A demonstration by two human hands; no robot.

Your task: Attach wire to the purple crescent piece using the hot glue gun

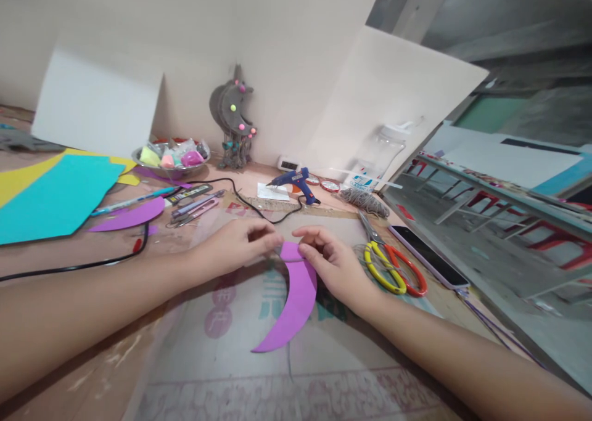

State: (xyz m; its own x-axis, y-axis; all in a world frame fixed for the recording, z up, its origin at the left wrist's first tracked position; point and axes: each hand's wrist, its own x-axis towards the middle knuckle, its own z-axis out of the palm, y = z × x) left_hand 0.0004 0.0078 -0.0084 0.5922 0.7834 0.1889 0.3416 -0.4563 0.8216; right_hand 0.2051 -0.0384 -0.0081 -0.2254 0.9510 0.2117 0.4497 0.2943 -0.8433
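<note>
A purple crescent [298, 298], cut from a flat sheet that looks like craft foam, hangs point-down between my hands over the plastic-covered table. Thin grey yarn [292, 260] crosses its upper end, and a loose strand [290, 359] shows below it. My right hand [330, 257] pinches the crescent's upper right edge between thumb and fingers. At the upper left edge, my left hand [252, 242] is closed, thumb against forefinger, on what appears to be the yarn; its fingertips are partly hidden.
Scissors [393, 267] and a phone [430, 257] lie at right. Behind are a blue glue gun [293, 179], a yarn bundle [365, 202] and a clear bottle [379, 156]. Coloured sheets [60, 193], cutters [194, 208] and a bowl [171, 169] are at left. A decorated grey crescent [231, 116] leans on the wall.
</note>
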